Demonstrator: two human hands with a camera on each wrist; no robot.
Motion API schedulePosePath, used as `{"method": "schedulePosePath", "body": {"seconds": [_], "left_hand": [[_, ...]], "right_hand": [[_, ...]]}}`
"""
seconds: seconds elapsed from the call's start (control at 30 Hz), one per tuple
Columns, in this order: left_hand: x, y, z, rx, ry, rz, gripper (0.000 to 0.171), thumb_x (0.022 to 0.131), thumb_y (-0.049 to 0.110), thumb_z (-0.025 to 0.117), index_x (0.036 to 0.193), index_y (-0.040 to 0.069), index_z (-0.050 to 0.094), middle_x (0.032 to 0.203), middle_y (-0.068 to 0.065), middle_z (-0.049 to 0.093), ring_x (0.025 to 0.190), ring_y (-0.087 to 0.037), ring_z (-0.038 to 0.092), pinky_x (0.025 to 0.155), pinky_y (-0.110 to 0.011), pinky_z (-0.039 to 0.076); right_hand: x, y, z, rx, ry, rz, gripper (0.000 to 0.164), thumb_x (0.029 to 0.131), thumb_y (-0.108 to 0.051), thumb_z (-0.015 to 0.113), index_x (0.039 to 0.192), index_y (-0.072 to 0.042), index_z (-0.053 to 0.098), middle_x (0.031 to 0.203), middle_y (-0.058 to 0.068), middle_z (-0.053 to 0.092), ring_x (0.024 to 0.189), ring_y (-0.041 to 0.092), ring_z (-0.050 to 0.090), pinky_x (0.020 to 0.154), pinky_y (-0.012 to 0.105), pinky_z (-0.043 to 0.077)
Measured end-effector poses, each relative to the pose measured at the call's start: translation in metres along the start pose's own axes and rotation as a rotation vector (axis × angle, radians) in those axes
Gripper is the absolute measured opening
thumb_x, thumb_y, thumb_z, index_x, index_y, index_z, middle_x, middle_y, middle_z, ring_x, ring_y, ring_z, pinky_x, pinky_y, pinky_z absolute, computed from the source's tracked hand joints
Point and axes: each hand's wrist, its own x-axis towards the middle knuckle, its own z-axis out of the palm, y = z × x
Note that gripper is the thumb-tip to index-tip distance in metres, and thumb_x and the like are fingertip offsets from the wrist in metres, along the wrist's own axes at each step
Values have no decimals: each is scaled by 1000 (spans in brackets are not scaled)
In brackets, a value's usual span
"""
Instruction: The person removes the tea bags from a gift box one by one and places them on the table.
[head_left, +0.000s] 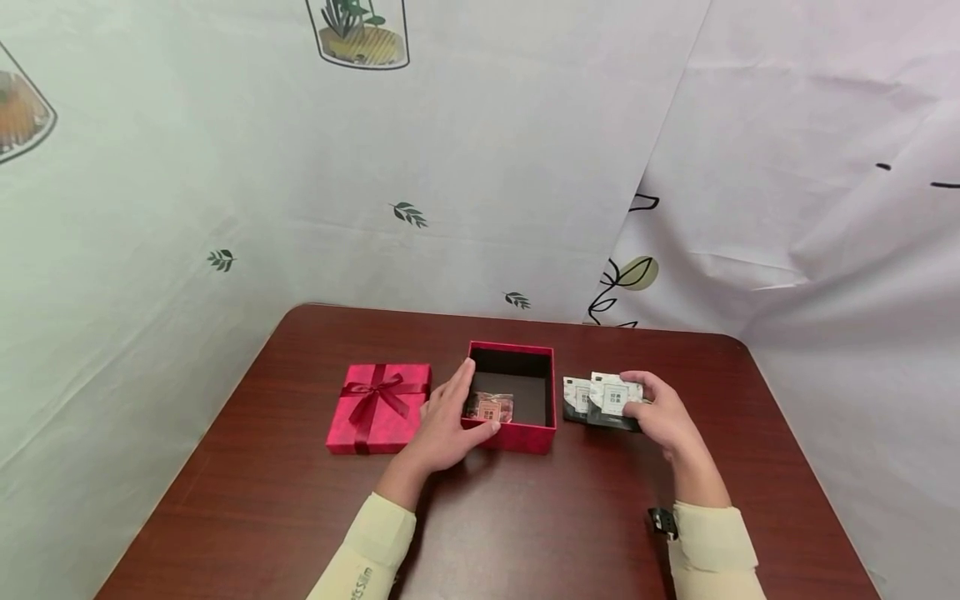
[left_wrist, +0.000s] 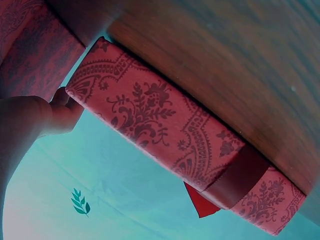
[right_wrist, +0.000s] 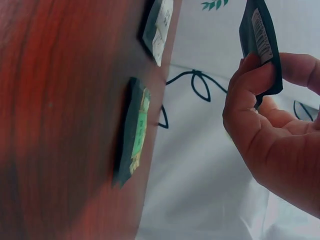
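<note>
Wrinkly whitish cloth (head_left: 487,167) with leaf sprigs hangs behind everything, and below it there's a shiny reddish-brown wood-grain table (head_left: 525,517).

Head view first: the open red box (head_left: 525,437) sits near the middle, dark inside, with one reddish sachet (head_left: 491,408) lying toward its near left corner. Left hand (head_left: 442,425) is laid along the left wall, fingers pretty straight, thumb over the front rim, so bracing rather than clutching. Right hand (head_left: 663,412) pinches the edge of a white-and-black sachet (head_left: 611,400), which partly covers a second sachet (head_left: 576,398) just right of the box. Main risk imo: that one-edge pinch on a slick-looking packet could let it swivel or slip, or it could snag on the rim if brought over low. Leaning too hard with the left could also shove the box, and those knuckles are right by the square red lid (head_left: 386,427).

Left wrist view: mostly the lid's side, damask-style print, crisp corners, flat satiny ribbon (left_wrist: 235,180). Fingertips are mostly hidden, so can't judge the hold from this one.

Right wrist view: thumb and finger nip the thin, dark, barcoded packet clear of the table. A green-labelled sachet (right_wrist: 135,135) lies below, kinda puffy.
</note>
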Motion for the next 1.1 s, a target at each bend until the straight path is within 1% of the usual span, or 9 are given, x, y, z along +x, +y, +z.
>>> {"method": "schedulePosePath", "body": {"seconds": [0.23, 0.33, 0.47, 0.6, 0.87, 0.97, 1.1], "left_hand": [[0, -1, 1, -3, 3, 3, 105, 83, 50, 76, 162, 25, 12, 165, 14, 10, 142, -33, 25, 106, -64, 21], [0, -2, 1, -3, 5, 5, 104, 83, 49, 75, 162, 25, 12, 165, 15, 9, 141, -34, 25, 106, -64, 21], [0, -2, 1, -2, 3, 4, 104, 83, 49, 75, 162, 24, 12, 165, 15, 9, 141, -34, 26, 106, -64, 22], [1, -2, 1, -3, -3, -1, 105, 83, 50, 75, 162, 26, 12, 165, 16, 8, 141, -33, 25, 106, -63, 21], [1, -1, 0, -9, 1, 8, 104, 83, 47, 76, 162, 25, 13, 165, 14, 10, 141, -33, 25, 106, -64, 21], [1, 0, 0, -8, -2, 5, 105, 83, 48, 76, 162, 28, 11, 165, 15, 9, 141, -33, 25, 106, -64, 21], [0, 1, -1, -11, -5, 0, 105, 82, 49, 76, 162, 34, 8, 165, 15, 9, 142, -33, 25, 106, -64, 21]], "right_hand": [[-4, 8, -9, -14, 2, -11, 53, 90, 8, 53, 142, 2, 45, 132, 28, 51, 111, 35, 50, 77, 33, 46], [-5, 10, -14, -32, 6, -16, 54, 89, 9, 53, 142, 2, 45, 137, 29, 47, 114, 35, 46, 78, 34, 45], [-6, 14, -20, -39, 13, -6, 55, 89, 9, 52, 143, 2, 44, 138, 28, 45, 112, 35, 45, 77, 34, 44], [-7, 18, -24, -37, 28, 8, 55, 89, 9, 51, 143, 3, 43, 133, 29, 49, 106, 34, 49, 74, 31, 45], [-10, 25, -34, -39, 41, 34, 55, 89, 9, 48, 144, 5, 41, 133, 30, 48, 106, 32, 49, 73, 30, 45], [-11, 27, -37, -45, 49, 41, 55, 90, 8, 47, 144, 5, 40, 133, 30, 47, 106, 32, 48, 73, 31, 44], [-11, 30, -41, -54, 57, 58, 54, 91, 7, 48, 145, 5, 40, 136, 31, 44, 109, 34, 46, 73, 31, 43]]}}
